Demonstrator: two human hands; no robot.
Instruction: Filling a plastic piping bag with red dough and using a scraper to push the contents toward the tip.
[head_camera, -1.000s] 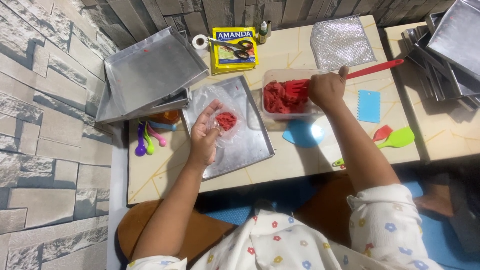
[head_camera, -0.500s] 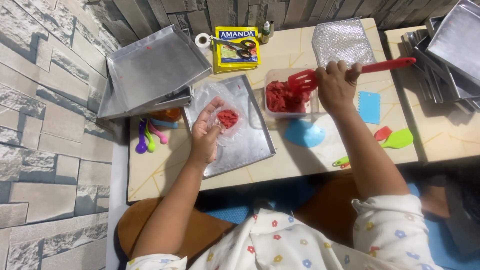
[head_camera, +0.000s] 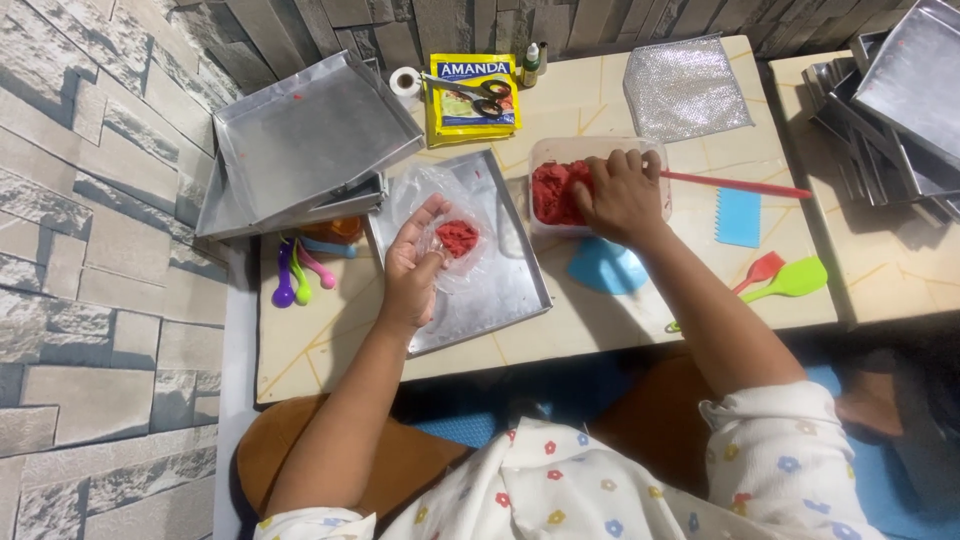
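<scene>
right hand back in the red paste, left hand waiting with the plastic bag

head view: half a second ago the right hand (head_camera: 622, 195) held the red spatula (head_camera: 735, 185) lifted over the plastic tub (head_camera: 655, 150); now the spatula lies across the tub's rim and the hand is lowered into the tub, its fingers (head_camera: 615, 160) curled narrow on the red paste (head_camera: 555, 190), though it cannot be told if they already pinch a portion. the left hand (head_camera: 415, 260) has hardly moved: it is over the metal tray (head_camera: 500, 290) on the bench (head_camera: 310, 340), fingers half open, holding a clear plastic bag (head_camera: 430, 185) with a small red lump (head_camera: 458, 238) inside. it looks like the filling now goes on by hand, not by the tool.
</scene>
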